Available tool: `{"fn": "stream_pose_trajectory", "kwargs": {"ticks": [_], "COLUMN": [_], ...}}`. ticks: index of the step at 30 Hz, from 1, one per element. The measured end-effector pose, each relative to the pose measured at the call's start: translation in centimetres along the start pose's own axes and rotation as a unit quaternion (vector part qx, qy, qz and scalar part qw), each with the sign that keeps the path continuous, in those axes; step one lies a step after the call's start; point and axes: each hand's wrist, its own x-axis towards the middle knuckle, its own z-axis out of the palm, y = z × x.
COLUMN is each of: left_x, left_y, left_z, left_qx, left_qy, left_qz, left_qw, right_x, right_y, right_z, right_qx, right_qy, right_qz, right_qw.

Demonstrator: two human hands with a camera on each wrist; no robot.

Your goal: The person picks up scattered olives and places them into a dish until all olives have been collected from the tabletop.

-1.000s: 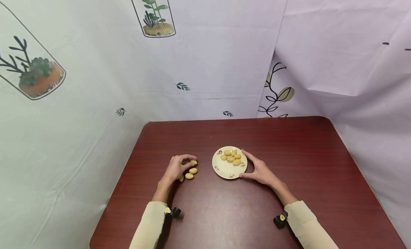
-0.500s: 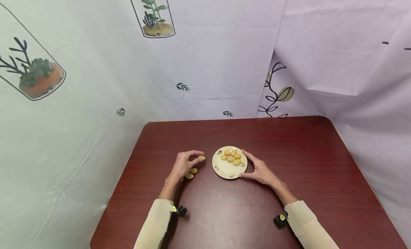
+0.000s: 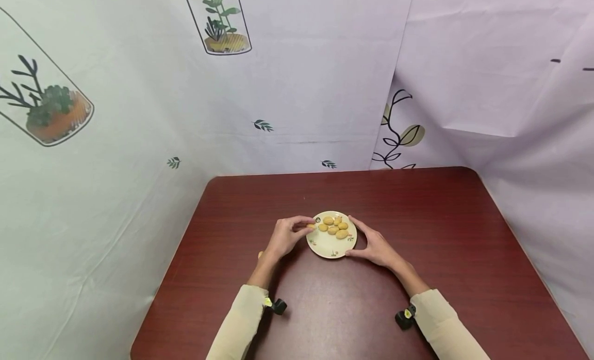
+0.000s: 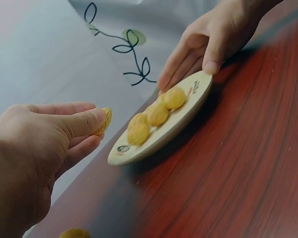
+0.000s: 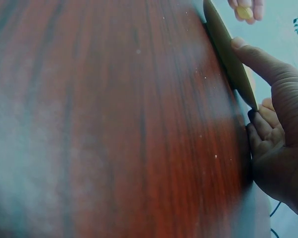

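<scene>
My left hand (image 3: 283, 238) pinches a small yellow oval piece with a wrinkled skin (image 4: 107, 120) between thumb and fingertips, right at the left rim of the plate in the head view. The plate (image 3: 326, 248) is round, cream-coloured and printed with small motifs. Several similar yellow pieces (image 3: 332, 230) lie grouped on its far half. From the right, my right hand (image 3: 377, 248) holds the plate's edge, thumb at the near side and fingers at the far side. In the left wrist view the thumb rests on the rim.
Another yellow piece (image 4: 74, 233) lies on the dark red wooden table (image 3: 399, 195), mostly hidden behind my left wrist in the head view. Wrist cameras (image 3: 279, 306) sit at both sleeves. A white printed cloth (image 3: 297, 92) hangs behind and beside the table.
My left hand has lifted one yellow piece from the group on the table and carried it right to the plate's rim. My right hand and the plate stay in place.
</scene>
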Motion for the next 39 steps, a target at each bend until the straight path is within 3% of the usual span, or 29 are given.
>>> {"fn": "stream_pose_trajectory", "kwargs": {"ticks": [18,29,39], "left_x": [0.6,0.2,-0.3], "left_y": [1.6,2.0,2.4], "left_z": [3.8,5.6,6.9], "left_qx": [-0.019,-0.015,-0.017], "left_qy": [-0.023,-0.006,-0.005], "left_qz": [0.005,0.021,0.004], "left_qw": [0.9995,0.9997,0.9998], "right_x": [-0.1,0.0,-0.1], "right_y": [0.1,0.0,-0.1], "right_z": [0.1,0.1,0.1], "right_qx": [0.003,-0.002,-0.003], "right_qy": [-0.003,0.001,0.005], "right_qz": [-0.004,-0.011,-0.013], "right_qw": [1.0000,0.9999,0.9999]}}
